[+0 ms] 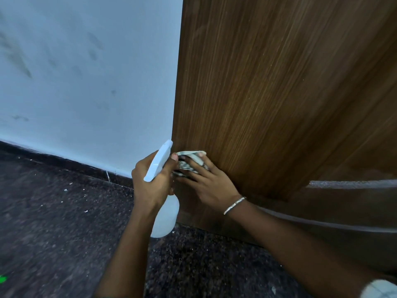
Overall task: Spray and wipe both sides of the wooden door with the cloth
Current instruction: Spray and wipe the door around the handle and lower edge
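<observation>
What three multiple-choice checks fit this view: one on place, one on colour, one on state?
1. Where is the cloth?
A: lying in a bucket. B: pressed against the door, low down, near its left edge. C: draped over a chair.
2. What colour is the spray bottle?
A: white. B: green. C: red.
3. What is the left hand doing?
A: hanging empty. B: gripping the spray bottle. C: holding a brush.

Answers:
1 B, the right hand presses the cloth to the wood.
2 A, its head and body are both white.
3 B, its fingers wrap round the bottle's neck.
</observation>
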The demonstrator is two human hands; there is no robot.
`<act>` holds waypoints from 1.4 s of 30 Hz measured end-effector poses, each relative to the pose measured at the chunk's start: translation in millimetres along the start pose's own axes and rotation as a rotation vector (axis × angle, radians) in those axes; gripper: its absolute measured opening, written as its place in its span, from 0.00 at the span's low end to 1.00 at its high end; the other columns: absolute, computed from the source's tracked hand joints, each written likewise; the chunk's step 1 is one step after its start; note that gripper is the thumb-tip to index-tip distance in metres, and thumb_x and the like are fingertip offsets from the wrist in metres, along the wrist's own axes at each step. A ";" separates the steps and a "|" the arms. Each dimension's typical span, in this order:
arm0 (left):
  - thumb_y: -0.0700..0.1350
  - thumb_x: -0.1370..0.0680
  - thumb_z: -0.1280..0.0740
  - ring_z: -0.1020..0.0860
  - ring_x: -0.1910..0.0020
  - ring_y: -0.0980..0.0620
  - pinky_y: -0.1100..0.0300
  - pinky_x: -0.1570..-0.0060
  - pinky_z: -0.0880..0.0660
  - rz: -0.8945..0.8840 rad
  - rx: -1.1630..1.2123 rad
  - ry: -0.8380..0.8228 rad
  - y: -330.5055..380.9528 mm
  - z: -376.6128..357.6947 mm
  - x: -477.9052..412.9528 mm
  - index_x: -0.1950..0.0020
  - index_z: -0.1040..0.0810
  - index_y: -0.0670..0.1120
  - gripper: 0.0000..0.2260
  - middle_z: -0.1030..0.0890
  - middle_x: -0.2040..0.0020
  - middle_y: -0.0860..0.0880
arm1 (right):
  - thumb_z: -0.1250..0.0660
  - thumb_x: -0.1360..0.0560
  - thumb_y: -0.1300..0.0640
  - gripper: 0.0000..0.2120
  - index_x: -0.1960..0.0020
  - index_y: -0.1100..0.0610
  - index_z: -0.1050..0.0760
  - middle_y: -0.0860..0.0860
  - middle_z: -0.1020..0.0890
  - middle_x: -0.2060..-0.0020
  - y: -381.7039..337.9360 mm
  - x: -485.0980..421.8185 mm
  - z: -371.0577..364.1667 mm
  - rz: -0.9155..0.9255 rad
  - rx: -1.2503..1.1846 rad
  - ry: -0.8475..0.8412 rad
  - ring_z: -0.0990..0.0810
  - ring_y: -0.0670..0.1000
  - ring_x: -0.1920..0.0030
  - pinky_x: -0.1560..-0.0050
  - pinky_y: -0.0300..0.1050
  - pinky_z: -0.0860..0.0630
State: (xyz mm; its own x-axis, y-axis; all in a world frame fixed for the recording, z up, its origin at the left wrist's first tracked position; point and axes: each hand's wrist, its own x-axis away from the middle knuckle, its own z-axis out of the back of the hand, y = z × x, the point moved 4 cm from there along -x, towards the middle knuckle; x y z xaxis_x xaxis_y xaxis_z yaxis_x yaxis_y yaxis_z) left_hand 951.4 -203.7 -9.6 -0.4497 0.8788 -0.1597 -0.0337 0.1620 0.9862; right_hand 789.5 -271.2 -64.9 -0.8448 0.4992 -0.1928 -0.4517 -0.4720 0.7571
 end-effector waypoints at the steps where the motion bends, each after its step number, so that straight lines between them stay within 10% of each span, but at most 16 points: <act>1: 0.50 0.22 0.29 0.23 0.76 0.49 0.59 0.75 0.23 0.003 -0.002 -0.001 -1.4 -0.5 0.2 0.48 0.18 0.47 0.08 0.17 0.60 0.44 | 0.44 0.18 0.53 0.26 0.20 0.49 0.36 0.52 0.35 0.20 -1.3 -5.8 0.9 0.009 -0.004 0.001 0.45 0.58 0.18 0.20 0.63 0.64; 8: 0.49 0.22 0.29 0.23 0.76 0.47 0.59 0.76 0.24 -0.013 -0.001 -0.003 -3.4 -4.5 1.8 0.57 0.19 0.54 0.04 0.17 0.64 0.50 | 0.41 0.20 0.53 0.28 0.19 0.51 0.37 0.54 0.30 0.23 23.0 84.6 -38.4 0.091 0.058 -0.016 0.39 0.60 0.20 0.19 0.63 0.56; 15: 0.49 0.22 0.29 0.21 0.72 0.51 0.65 0.75 0.25 0.012 -0.009 -0.026 -1.9 -3.3 3.8 0.51 0.19 0.52 0.02 0.17 0.61 0.53 | 0.44 0.23 0.52 0.38 0.16 0.50 0.54 0.52 0.32 0.24 41.5 193.9 -54.5 -0.076 0.098 -0.006 0.54 0.58 0.17 0.19 0.62 0.59; 29: 0.48 0.23 0.28 0.24 0.76 0.49 0.62 0.76 0.28 0.050 0.000 -0.127 3.5 -44.6 27.7 0.45 0.17 0.41 0.12 0.16 0.59 0.42 | 0.38 0.18 0.51 0.27 0.20 0.47 0.36 0.52 0.31 0.22 57.1 96.8 -8.4 -0.149 0.008 0.165 0.42 0.57 0.19 0.19 0.62 0.52; 37: 0.47 0.24 0.28 0.21 0.75 0.52 0.60 0.75 0.24 0.032 0.077 -0.285 2.5 -110.3 45.7 0.44 0.17 0.44 0.11 0.14 0.58 0.48 | 0.40 0.15 0.48 0.27 0.18 0.44 0.42 0.58 0.23 0.34 145.7 259.6 6.3 -0.824 0.016 0.077 0.35 0.67 0.24 0.24 0.72 0.42; 42: 0.46 0.23 0.29 0.23 0.79 0.51 0.61 0.75 0.25 0.012 0.079 -0.383 3.8 -136.0 60.9 0.45 0.16 0.43 0.10 0.14 0.60 0.50 | 0.45 0.14 0.47 0.27 0.17 0.44 0.48 0.58 0.34 0.22 161.4 250.6 21.9 -1.024 -0.113 0.180 0.41 0.66 0.20 0.22 0.69 0.46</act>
State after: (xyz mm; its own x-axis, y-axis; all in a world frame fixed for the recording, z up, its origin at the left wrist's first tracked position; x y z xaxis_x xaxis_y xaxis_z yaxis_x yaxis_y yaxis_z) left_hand 802.5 -210.6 -9.7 -0.0838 0.9823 -0.1673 0.0450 0.1714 0.9842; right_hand 511.2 -206.4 22.6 -0.0689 0.5875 -0.8063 -0.9920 0.0456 0.1180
